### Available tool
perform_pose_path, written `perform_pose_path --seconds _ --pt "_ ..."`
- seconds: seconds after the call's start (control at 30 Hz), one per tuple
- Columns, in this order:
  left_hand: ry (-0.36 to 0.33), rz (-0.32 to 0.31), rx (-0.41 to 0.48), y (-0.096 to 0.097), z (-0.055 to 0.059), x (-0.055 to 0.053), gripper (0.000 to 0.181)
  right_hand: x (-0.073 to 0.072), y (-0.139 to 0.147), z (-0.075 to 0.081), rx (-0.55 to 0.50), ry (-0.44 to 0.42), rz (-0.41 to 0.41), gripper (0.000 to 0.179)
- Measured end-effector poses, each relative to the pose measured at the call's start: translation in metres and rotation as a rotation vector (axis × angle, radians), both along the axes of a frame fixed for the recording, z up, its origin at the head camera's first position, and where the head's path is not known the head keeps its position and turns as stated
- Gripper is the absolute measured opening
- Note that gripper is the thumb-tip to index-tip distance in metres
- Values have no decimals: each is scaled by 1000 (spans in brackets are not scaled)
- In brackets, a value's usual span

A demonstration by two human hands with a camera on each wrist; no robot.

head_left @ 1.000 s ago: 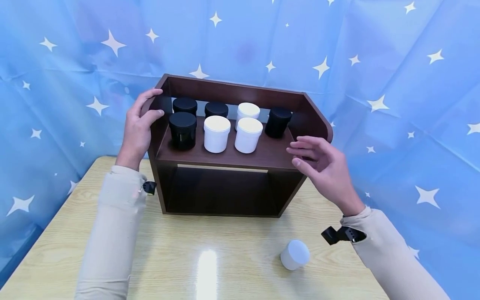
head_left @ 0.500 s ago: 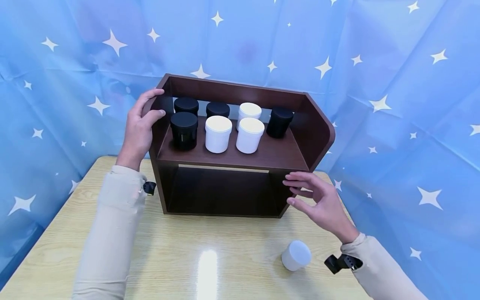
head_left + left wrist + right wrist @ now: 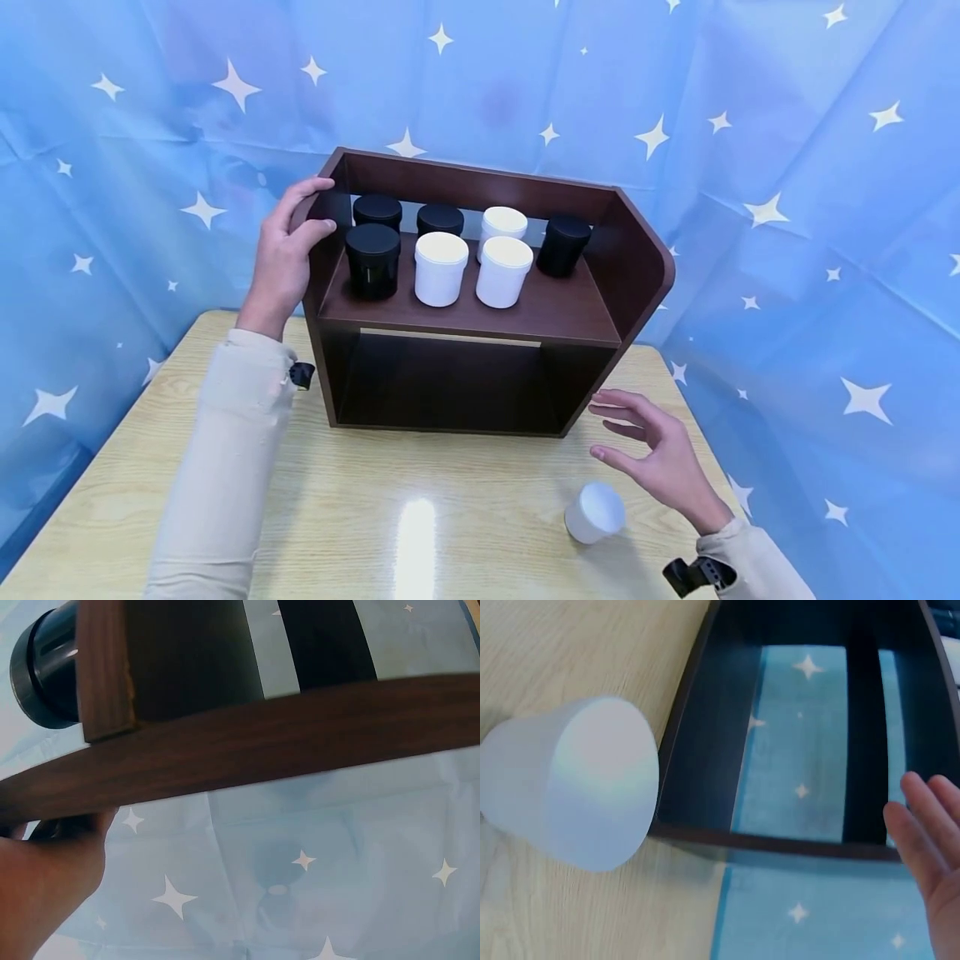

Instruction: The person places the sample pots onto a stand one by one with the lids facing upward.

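Note:
My left hand (image 3: 279,250) grips the left side panel of a dark brown two-tier shelf (image 3: 480,330), thumb toward the inside; in the left wrist view the panel hides most of its fingers. Several black jars (image 3: 372,262) and three white jars (image 3: 440,271) stand on the upper tier, in two rows. Another white jar (image 3: 595,512) stands on the table, in front of the shelf's right end. Just beyond it and to its right hovers my right hand (image 3: 663,454), fingers spread loosely and holding nothing. That jar looms large in the right wrist view (image 3: 604,784).
The shelf's lower compartment (image 3: 446,383) faces me, with a gap along its back. Under everything lies a pale wood table (image 3: 337,517) with a bright light reflection. A blue cloth with white stars (image 3: 495,83) hangs behind and at both sides.
My right hand has come down from the shelf's upper right side toward the table, nearing the single white jar. My left hand keeps its grip on the panel.

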State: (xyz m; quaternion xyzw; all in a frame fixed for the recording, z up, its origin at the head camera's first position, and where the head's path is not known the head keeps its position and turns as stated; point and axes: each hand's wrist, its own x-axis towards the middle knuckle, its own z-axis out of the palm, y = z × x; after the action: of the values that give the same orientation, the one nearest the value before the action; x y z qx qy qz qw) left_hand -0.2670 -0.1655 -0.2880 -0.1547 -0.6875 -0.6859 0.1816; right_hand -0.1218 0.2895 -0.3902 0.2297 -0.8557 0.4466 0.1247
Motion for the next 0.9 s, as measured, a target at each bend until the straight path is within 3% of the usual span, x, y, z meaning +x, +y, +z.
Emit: perform_pose_path --seconds 0.4,0.77,0.9 --pt "5 7 -19 2 0 0 44 14 9 -18 34 -7 -78 65" --pt "19 -22 44 0 1 0 43 19 13 -61 196 -93 -150 58" --pt "5 -13 21 1 0 1 43 25 15 -73 234 -125 -174 58"
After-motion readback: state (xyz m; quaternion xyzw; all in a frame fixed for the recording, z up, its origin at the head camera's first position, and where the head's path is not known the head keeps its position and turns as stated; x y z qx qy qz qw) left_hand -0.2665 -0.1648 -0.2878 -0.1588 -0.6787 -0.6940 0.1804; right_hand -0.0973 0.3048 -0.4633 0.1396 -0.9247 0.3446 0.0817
